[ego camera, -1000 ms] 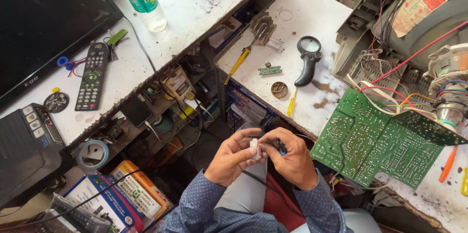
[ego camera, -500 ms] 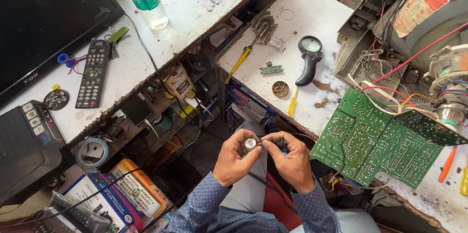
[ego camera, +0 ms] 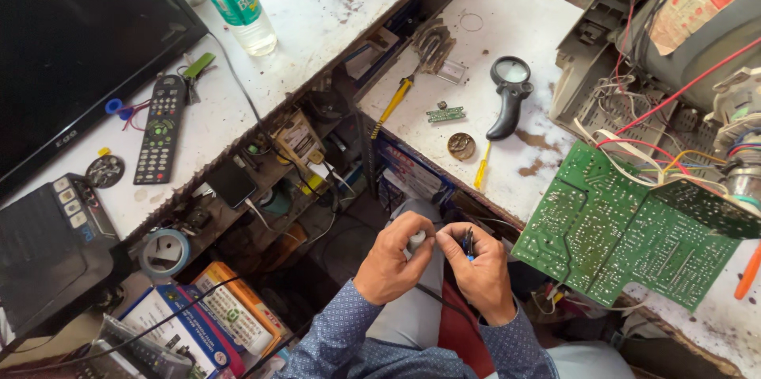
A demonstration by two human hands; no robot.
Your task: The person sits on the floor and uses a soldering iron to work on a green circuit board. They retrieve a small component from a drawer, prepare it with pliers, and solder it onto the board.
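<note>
**Both hands pinch a small part over the lap**

I see my left hand (ego camera: 392,264) closed on a small white part (ego camera: 417,241), my right hand (ego camera: 479,268) gripping a thin dark tool (ego camera: 468,241) beside it. Beyond lie the green circuit board (ego camera: 626,228) and magnifying glass (ego camera: 510,93).

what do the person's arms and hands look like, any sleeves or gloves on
Both hands are bare, with no gloves. The left hand and the right hand each come out of a long blue sleeve with a fine pattern of small pale dots, like a buttoned shirt, with the cuffs ending at the wrists. No watch shows; rings are too small to tell.
</note>
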